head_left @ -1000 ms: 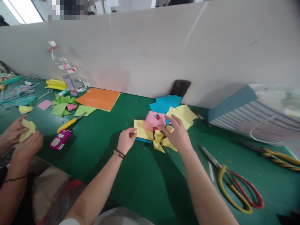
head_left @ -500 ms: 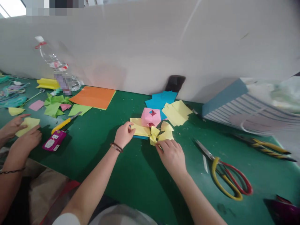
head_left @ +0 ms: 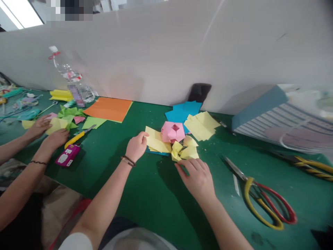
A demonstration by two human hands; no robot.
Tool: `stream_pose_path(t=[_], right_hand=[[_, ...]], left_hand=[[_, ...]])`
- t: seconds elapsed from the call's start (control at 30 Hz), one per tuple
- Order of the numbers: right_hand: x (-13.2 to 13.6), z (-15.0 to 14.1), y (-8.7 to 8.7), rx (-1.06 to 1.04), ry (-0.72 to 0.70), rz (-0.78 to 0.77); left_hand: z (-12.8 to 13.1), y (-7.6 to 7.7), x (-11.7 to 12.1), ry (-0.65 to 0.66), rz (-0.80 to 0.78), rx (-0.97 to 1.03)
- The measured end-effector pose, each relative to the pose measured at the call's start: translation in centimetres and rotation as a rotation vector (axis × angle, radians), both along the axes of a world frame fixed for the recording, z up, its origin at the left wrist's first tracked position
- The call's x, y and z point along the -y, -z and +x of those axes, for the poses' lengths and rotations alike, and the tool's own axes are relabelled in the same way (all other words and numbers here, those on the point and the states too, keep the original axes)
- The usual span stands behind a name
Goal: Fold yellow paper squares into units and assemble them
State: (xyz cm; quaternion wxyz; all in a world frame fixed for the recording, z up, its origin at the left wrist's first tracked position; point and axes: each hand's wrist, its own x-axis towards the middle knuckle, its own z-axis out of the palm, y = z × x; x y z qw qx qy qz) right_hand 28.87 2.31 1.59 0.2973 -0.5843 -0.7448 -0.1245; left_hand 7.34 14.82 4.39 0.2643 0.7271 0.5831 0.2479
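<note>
My left hand is closed, pinching the near corner of a flat yellow sheet that lies on a blue sheet. Just right of it sits a pink folded paper ball. In front of the ball lie a few small folded yellow pieces. My right hand rests on the green mat just below them, fingers stretched and slightly apart, fingertips at their near edge, holding nothing.
A stack of yellow squares and blue squares lie behind the ball. Red-and-yellow scissors lie to the right, with a striped box beyond. At left, another person's hands work on yellow paper near an orange sheet, a utility knife and a bottle.
My right hand left the pink ball and came down to the mat below the yellow pieces. The other person's hands moved forward toward the green scraps.
</note>
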Motion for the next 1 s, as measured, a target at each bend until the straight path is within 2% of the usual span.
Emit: stream_pose_path(t=[0.1, 0.17, 0.23, 0.33, 0.4, 0.47, 0.53, 0.57, 0.67, 0.77, 0.83, 1.0], right_hand=[[0.6, -1.1, -0.1, -0.014, -0.056, 0.075], [1.0, -2.4, 0.0, -0.018, -0.127, 0.085], [1.4, -3.5, 0.4, -0.007, -0.224, 0.054], [1.8, -4.2, 1.0, 0.001, -0.388, 0.006], [2.0, -4.0, 1.3, -0.01, -0.471, -0.041], [2.1, -3.5, 1.6, -0.032, -0.521, -0.1], [2.0, -3.1, 1.9, -0.098, -0.547, -0.149], [1.8, -2.9, 2.0, -0.148, -0.557, -0.172], [1.2, -2.4, 2.5, -0.27, -0.572, -0.243], [0.8, -1.7, 2.7, -0.274, -0.573, -0.276], [0.9, -1.4, 2.4, -0.229, -0.576, -0.293], [2.0, -1.5, 0.8, -0.083, -0.604, -0.36]], left_hand=[[-1.8, -0.9, 1.7, -0.029, -0.063, 0.097], [-3.2, -0.9, 3.9, -0.073, -0.218, 0.367], [-4.5, -0.4, 6.4, -0.069, -0.379, 0.492], [-6.0, 1.0, 9.9, 0.001, -0.494, 0.426], [-6.7, 1.9, 11.5, 0.058, -0.368, 0.22], [-7.2, 2.3, 12.7, 0.059, -0.119, 0.038], [-7.3, 2.4, 13.4, 0.118, 0.084, -0.026], [-7.3, 2.4, 13.6, 0.198, 0.133, -0.028], [-6.6, 2.6, 13.9, 0.477, 0.145, -0.079], [-5.8, 3.3, 14.3, 0.615, 0.095, -0.122], [-5.4, 3.8, 14.6, 0.607, 0.1, -0.119], [-4.5, 3.9, 15.4, 0.378, 0.201, -0.038]])
